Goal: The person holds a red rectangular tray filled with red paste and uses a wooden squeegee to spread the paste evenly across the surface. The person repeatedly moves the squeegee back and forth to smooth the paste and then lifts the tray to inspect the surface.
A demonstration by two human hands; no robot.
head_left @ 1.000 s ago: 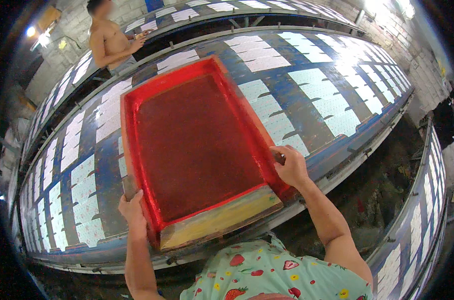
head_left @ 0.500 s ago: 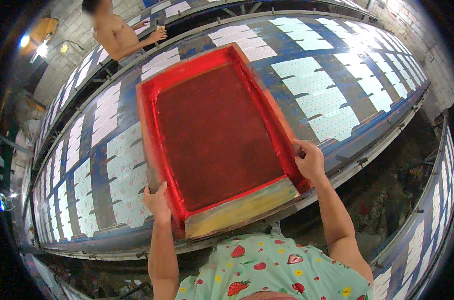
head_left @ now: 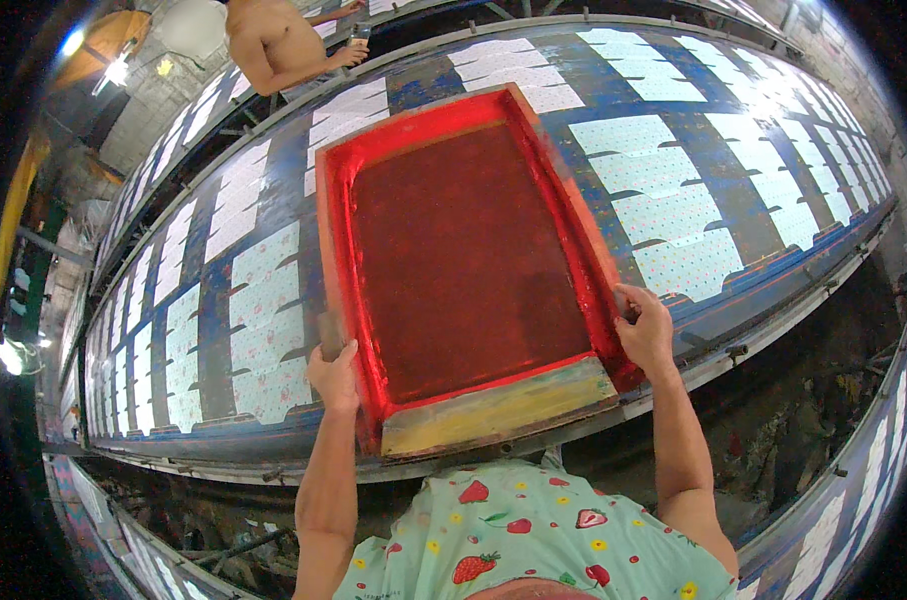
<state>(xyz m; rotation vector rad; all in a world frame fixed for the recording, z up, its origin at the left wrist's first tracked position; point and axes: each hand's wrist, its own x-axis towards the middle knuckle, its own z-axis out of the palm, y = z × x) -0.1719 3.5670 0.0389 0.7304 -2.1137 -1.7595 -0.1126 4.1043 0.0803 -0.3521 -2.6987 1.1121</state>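
A screen-printing frame with a dark red mesh and bright red ink along its inner walls lies over the long table in front of me, tilted a little in view. Its near end is covered by a yellowish-grey strip. My left hand is closed on the left side rail near the front corner, thumb up. On the right rail, my right hand grips the wood with bent fingers. What lies beneath the frame is hidden.
Rows of pale printed cloth pieces lie on the blue-stained table. A metal rail runs along its near edge. Across the table stands another person, holding a small cup. Another table with similar pieces is at lower right.
The whole view has shifted, so table, frame and the other person appear further right. Both my hands keep their grip on the frame, which shows little clear movement against the table.
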